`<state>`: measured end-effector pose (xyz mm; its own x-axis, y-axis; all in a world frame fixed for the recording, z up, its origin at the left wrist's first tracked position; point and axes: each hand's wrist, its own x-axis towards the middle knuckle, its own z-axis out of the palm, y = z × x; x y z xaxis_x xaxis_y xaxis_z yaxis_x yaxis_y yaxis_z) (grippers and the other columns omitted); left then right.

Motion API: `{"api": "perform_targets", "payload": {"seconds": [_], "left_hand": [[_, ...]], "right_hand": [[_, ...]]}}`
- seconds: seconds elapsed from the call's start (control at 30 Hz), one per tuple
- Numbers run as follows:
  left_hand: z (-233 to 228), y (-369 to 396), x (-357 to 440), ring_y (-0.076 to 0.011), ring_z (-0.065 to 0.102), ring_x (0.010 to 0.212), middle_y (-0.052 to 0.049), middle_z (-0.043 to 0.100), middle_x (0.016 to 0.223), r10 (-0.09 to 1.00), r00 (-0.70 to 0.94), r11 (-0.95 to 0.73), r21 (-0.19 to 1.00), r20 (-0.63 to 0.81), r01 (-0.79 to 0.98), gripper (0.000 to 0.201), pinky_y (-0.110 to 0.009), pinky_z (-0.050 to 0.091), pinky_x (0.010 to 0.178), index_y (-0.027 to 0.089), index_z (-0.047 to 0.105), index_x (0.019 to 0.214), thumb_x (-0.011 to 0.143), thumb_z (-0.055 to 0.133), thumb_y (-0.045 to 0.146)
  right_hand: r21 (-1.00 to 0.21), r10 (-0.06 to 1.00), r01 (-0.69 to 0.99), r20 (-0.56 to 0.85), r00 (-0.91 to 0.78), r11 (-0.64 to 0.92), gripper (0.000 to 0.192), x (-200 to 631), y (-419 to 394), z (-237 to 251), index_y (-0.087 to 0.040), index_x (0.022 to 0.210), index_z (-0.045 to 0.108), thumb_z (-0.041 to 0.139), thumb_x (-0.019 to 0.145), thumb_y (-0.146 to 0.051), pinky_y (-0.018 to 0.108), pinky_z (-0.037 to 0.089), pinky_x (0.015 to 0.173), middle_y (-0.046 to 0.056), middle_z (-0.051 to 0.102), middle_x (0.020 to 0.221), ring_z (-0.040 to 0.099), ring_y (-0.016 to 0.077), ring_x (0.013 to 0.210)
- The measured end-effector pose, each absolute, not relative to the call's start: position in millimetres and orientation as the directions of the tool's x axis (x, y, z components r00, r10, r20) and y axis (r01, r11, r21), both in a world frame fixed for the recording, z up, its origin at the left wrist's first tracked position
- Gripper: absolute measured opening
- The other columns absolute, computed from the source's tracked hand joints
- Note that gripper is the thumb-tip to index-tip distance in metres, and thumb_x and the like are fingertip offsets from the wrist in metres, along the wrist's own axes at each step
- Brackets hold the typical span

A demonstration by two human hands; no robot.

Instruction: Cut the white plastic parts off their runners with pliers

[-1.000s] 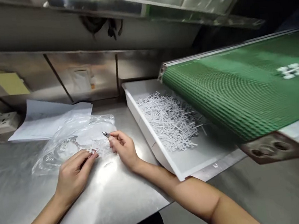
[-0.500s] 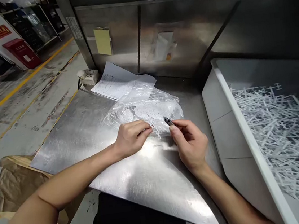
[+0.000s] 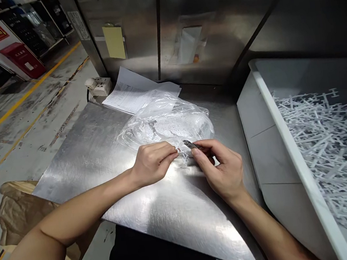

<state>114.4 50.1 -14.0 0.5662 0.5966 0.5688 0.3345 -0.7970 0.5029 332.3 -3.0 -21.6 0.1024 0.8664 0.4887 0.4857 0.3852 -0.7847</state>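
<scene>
Shifted clipper-like tool (image 3: pixel 190 145), clasped in right grip (image 3: pixel 222 168), toward 9 o'clock, nearing white piece (image 3: pixel 184 158) pinched in left grip (image 3: pixel 154 162). Could nick fingertips (image 3: pixel 173 156) if misaimed.

We count one left hand (image 3: pixel 154 162), one right hand (image 3: pixel 225 169), one small tool (image 3: pixel 189 144), one clear bag (image 3: pixel 191 123), one tub (image 3: pixel 268 156), one yellow note (image 3: pixel 114 43), one counter (image 3: pixel 78 158), and uncountably many white pieces (image 3: pixel 342 164).

Viewed from the head, at the near edge of the bench (image 3: pixel 78 158), facing forward and down, close in.
</scene>
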Motion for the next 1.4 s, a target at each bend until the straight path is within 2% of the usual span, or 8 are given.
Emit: {"api": "perform_targets", "payload": {"seconds": [0.23, 0.53, 0.93, 1.1, 1.27, 1.4], "left_hand": [[-14.0, 48.6, 115.1, -0.0139, 0.061, 0.068, -0.002, 0.066, 0.075, 0.571, 0.595, -0.813, 0.487, 0.565, 0.318, 0.022, -0.027, 0.045, 0.065, 0.016, 0.070, 0.091, 0.110, 0.059, 0.018], [-15.0, 47.2, 115.7, -0.0158, 0.064, 0.071, -0.004, 0.070, 0.079, 0.539, 0.600, -0.838, 0.446, 0.592, 0.313, 0.021, -0.029, 0.049, 0.065, 0.017, 0.069, 0.092, 0.110, 0.057, 0.017], [-15.9, 46.1, 115.3, -0.0154, 0.063, 0.070, -0.003, 0.068, 0.078, 0.525, 0.626, -0.848, 0.420, 0.577, 0.324, 0.025, -0.029, 0.047, 0.064, 0.018, 0.066, 0.089, 0.111, 0.054, 0.018], [-18.7, 44.0, 117.1, -0.0149, 0.063, 0.069, -0.003, 0.068, 0.077, 0.551, 0.627, -0.831, 0.430, 0.551, 0.353, 0.027, -0.028, 0.046, 0.062, 0.018, 0.066, 0.088, 0.112, 0.053, 0.020], [-21.9, 42.5, 118.5, -0.0143, 0.068, 0.072, -0.003, 0.074, 0.082, 0.589, 0.597, -0.806, 0.451, 0.545, 0.383, 0.022, -0.027, 0.050, 0.066, 0.016, 0.072, 0.099, 0.113, 0.057, 0.024], [-23.1, 42.3, 118.2, -0.0143, 0.071, 0.074, -0.003, 0.077, 0.085, 0.611, 0.587, -0.789, 0.471, 0.531, 0.395, 0.019, -0.026, 0.052, 0.068, 0.016, 0.075, 0.104, 0.112, 0.061, 0.024]], "right_hand": [[-0.790, 0.876, 0.482, 0.474, 0.087, 0.380, 0.009, 331.9, -4.7, -22.4, -0.021, 0.107, 0.077, 0.074, 0.101, -0.027, 0.027, 0.051, 0.060, -0.002, 0.073, 0.078, 0.062, 0.0130, 0.062], [-0.792, 0.881, 0.478, 0.467, 0.071, 0.381, 0.008, 331.9, -5.4, -18.5, -0.021, 0.106, 0.077, 0.073, 0.102, -0.027, 0.026, 0.050, 0.059, -0.002, 0.071, 0.076, 0.061, 0.0125, 0.062], [-0.797, 0.880, 0.460, 0.470, 0.069, 0.390, 0.008, 332.2, -5.8, -17.4, -0.021, 0.105, 0.077, 0.072, 0.101, -0.025, 0.025, 0.050, 0.058, -0.003, 0.070, 0.075, 0.060, 0.0124, 0.060], [-0.864, 0.921, 0.392, 0.378, 0.091, 0.316, 0.011, 328.5, -6.5, -19.6, -0.021, 0.100, 0.077, 0.071, 0.102, -0.030, 0.027, 0.050, 0.058, -0.002, 0.072, 0.073, 0.062, 0.0137, 0.060], [-0.942, 0.965, 0.287, 0.221, 0.138, 0.174, 0.022, 325.8, -5.3, -28.7, -0.020, 0.091, 0.074, 0.070, 0.101, -0.039, 0.027, 0.043, 0.056, -0.002, 0.066, 0.068, 0.054, 0.0134, 0.059], [-0.956, 0.973, 0.266, 0.169, 0.156, 0.123, 0.025, 325.3, -4.4, -30.4, -0.020, 0.086, 0.073, 0.071, 0.100, -0.041, 0.027, 0.041, 0.057, -0.002, 0.062, 0.067, 0.051, 0.0129, 0.060]]}}
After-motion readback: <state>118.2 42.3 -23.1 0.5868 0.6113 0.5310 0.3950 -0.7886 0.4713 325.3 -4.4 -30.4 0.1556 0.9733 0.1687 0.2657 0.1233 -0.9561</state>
